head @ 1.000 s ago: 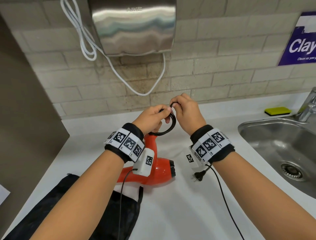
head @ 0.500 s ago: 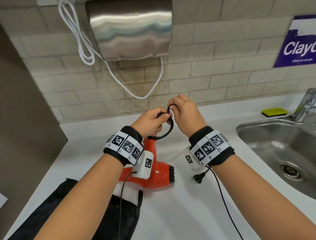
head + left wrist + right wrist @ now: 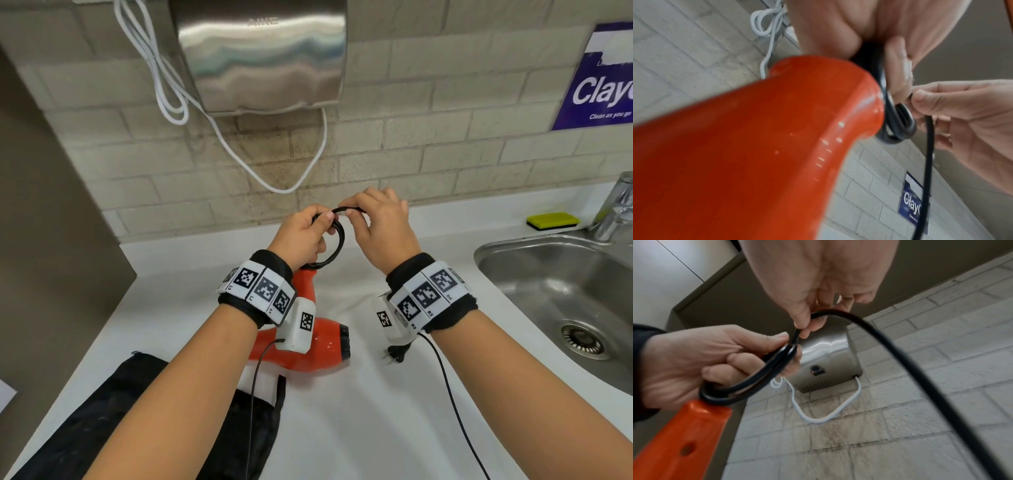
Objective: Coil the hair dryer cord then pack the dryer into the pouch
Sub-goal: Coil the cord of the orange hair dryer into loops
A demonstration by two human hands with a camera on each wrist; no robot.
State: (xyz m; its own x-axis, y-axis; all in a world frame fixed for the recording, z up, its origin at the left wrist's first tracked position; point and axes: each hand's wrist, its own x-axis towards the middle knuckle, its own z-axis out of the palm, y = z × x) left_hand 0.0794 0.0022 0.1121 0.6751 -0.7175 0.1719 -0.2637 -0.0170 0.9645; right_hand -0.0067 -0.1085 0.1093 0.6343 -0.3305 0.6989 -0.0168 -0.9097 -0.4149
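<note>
An orange hair dryer (image 3: 308,346) lies on the white counter (image 3: 359,428), its handle (image 3: 680,443) raised toward my hands. My left hand (image 3: 301,236) grips a small coil of black cord (image 3: 337,245) at the handle's end, seen close as the coil (image 3: 748,384) (image 3: 894,123). Just to the right, my right hand (image 3: 380,226) pinches the free run of cord (image 3: 869,327) between thumb and forefinger. The cord's plug (image 3: 395,354) rests on the counter under my right wrist. A black pouch (image 3: 102,418) lies flat at the near left, partly under my left forearm.
A steel sink (image 3: 561,301) with a faucet (image 3: 616,212) is set in the counter at the right, a yellow sponge (image 3: 553,221) behind it. A steel hand dryer (image 3: 260,54) with a white cable (image 3: 274,178) hangs on the brick wall. A grey panel (image 3: 44,240) stands at the left.
Both hands have kept their hold on the cord. My right hand has brought the free cord up and over toward the top of the coil in my left hand.
</note>
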